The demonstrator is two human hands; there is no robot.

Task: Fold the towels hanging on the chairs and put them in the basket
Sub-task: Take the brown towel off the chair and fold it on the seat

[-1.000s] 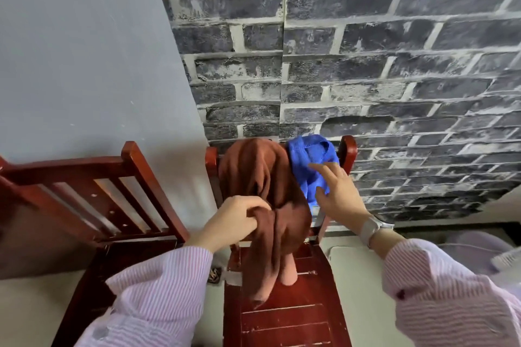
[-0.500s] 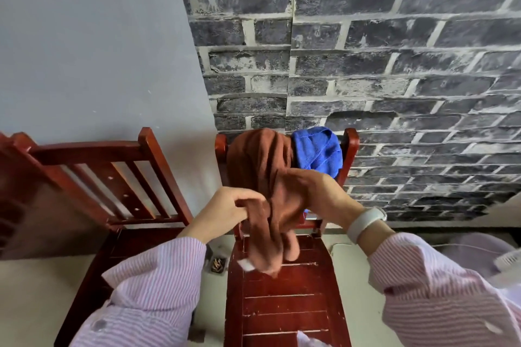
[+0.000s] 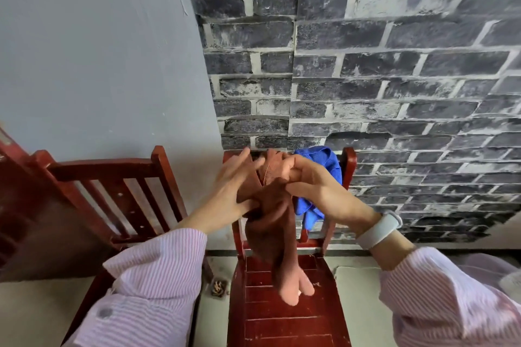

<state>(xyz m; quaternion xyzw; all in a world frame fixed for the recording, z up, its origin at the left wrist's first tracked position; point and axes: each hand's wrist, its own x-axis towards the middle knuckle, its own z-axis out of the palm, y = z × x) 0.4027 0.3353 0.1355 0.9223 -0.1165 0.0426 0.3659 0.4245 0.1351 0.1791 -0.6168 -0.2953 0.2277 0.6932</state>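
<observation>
Fingers of the left hand are spread and nearly straight, lying against the brown towel; the right hand pinches the towel's top edge between curled fingers and thumb; the cloth hangs bunched over the seat of the near right chair; a blue towel drapes over that chair's backrest, far right of the hands; a second chair stands left; no basket or readable writing shows.

Soft, even daylight, fairly bright, with no glare. Faint shadow falls on the grey wall behind the chair at nine o'clock. Wide-angle bending curves the brick wall toward three o'clock. Fingertips slightly motion-blurred.
</observation>
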